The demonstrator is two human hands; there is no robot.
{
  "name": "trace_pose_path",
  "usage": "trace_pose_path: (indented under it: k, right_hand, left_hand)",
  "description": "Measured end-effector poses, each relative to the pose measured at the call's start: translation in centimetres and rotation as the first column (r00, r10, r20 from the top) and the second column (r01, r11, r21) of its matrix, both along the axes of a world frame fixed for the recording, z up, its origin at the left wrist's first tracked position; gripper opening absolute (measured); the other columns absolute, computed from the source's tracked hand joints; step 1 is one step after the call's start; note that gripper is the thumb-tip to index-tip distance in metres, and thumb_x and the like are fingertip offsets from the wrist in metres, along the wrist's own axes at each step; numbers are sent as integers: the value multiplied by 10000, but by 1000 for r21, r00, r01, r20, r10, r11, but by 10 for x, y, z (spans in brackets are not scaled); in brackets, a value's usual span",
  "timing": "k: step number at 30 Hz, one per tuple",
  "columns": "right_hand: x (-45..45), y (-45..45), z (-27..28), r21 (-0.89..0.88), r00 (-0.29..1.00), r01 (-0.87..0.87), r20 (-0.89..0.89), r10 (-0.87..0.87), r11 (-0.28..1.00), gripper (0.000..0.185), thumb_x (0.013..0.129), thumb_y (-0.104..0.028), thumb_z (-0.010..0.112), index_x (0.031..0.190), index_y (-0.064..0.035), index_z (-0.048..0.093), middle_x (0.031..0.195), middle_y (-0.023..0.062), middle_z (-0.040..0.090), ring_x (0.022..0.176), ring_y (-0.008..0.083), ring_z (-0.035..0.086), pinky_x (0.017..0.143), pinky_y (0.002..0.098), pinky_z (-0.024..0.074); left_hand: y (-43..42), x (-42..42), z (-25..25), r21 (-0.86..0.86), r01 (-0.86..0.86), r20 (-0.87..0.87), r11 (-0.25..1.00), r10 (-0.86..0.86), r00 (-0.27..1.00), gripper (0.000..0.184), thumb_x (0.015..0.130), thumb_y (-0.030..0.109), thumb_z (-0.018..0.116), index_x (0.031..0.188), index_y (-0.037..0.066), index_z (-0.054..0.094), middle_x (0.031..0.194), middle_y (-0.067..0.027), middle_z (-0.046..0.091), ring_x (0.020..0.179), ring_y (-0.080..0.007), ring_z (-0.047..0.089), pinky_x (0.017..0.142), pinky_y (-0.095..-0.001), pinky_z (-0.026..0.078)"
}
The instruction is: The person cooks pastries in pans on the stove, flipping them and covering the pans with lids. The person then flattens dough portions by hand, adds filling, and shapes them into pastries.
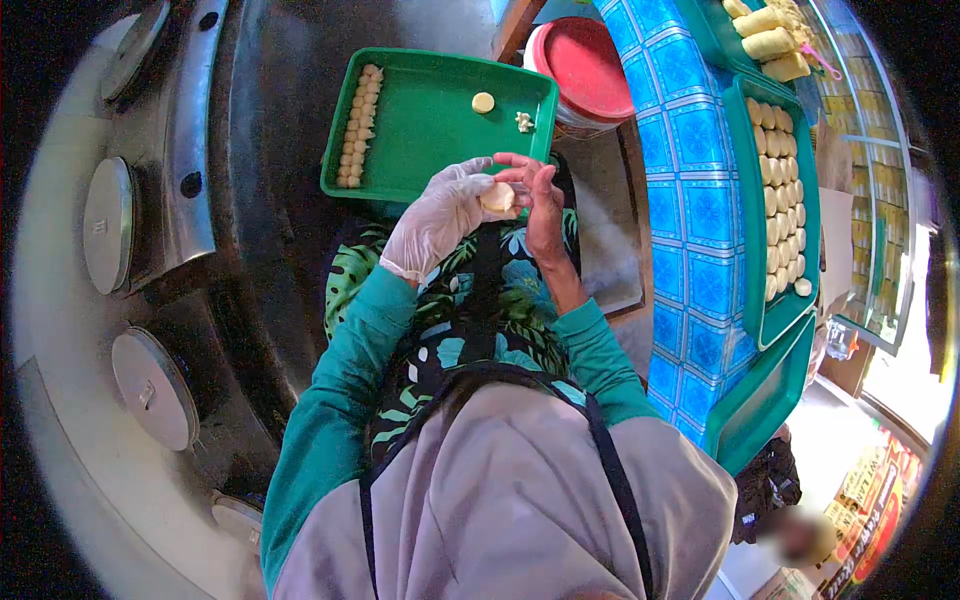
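My left hand (437, 213), in a thin clear glove, is closed on a small pale piece of dough (497, 198). Bare, and with its fingers stretched out, my right hand (547, 215) is right beside the dough; whether it also supports the piece I cannot tell. Just beyond both hands is a green tray (430, 150) at my lap. Small filled-looking dough balls (360, 125) line its left side in rows. One flat round dough piece (483, 102) and a small crumbly white lump (524, 122) lie farther right in it.
To the right, a table with a blue tile-patterned cloth (690, 215) bears a green tray (752, 200) of round dough pieces (778, 190). Dough rolls (768, 44) lie at its far end. A bucket with a red lid (585, 68) stands ahead. Round metal lids (108, 225) line the left.
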State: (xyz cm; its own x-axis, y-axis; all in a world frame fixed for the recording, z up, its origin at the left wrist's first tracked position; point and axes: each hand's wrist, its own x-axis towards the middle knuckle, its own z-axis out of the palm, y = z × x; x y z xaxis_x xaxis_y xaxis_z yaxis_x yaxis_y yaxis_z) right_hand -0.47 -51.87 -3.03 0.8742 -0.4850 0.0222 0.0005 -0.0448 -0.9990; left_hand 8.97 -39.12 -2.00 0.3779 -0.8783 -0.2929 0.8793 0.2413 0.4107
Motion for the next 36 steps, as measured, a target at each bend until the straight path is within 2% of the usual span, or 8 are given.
trace_pose_path:
  k: [3,13,15,16,18,20,26,36]
  right_hand:
    - [-1,3,2,129,998,0,-65,8,992,721,1017,-548,209,1047,5,671,1193,116,603,983,218,621,858,337,497]
    - [-7,1,-11,-407,1000,1,3,0,914,475,1012,-400,389,1242,-60,627,1208,101,605,1163,259,490,1024,377,350]
    - [-6,-7,-11,-486,998,-64,-33,55,872,448,1000,-369,441,1264,-48,611,1226,100,607,1189,253,490,1030,373,353]
    - [-5,-11,-11,-485,993,-115,-34,112,867,422,967,-320,509,1269,-40,602,1232,103,604,1183,242,498,1022,363,365]
    - [-5,-13,-11,-482,985,-166,-34,171,861,417,933,-271,577,1274,-32,594,1239,106,601,1178,232,506,1014,354,376]
    - [-7,-12,-7,-95,988,-150,-50,146,984,391,890,-221,635,1220,-13,626,1218,110,613,1133,201,541,995,338,396]
    - [-12,-12,-19,150,998,-50,-30,55,987,223,813,-184,715,983,-43,744,1031,97,684,950,173,616,842,293,455]
    - [-11,-13,-5,-211,995,65,-63,-80,975,105,769,-83,753,866,-41,747,845,75,681,822,178,635,741,280,489]
  left_hand:
    - [-4,2,-12,-75,0,15,997,1,1000,453,927,63,543,1319,-93,375,1194,-197,589,1019,-296,647,921,-389,541]
    - [-8,-10,-4,51,-196,-15,979,197,980,337,916,32,578,1223,-54,467,1134,-125,597,1024,-197,621,898,-313,528]
    - [-3,-13,-1,160,-134,795,978,-47,605,286,925,74,583,1184,-33,530,1106,-90,610,1015,-170,618,885,-286,517]
    - [-1,-13,-10,160,-136,795,978,-46,604,286,925,74,583,1184,-33,530,1106,-90,610,1015,-170,618,885,-286,517]
    - [4,-13,-23,72,-62,-79,995,68,995,318,890,79,636,1193,-2,581,1067,-54,633,966,-144,617,814,-280,539]
    - [7,-14,-19,160,-59,-55,985,69,996,314,887,89,638,1184,1,587,1045,-55,644,945,-141,626,805,-278,540]
    - [6,-13,-10,313,-66,137,947,24,990,344,886,112,633,1203,-16,596,984,-81,683,832,-162,670,724,-276,558]
    - [6,-12,-11,339,-97,148,936,49,988,406,846,121,681,1222,-14,607,938,-144,702,740,-218,705,642,-264,581]
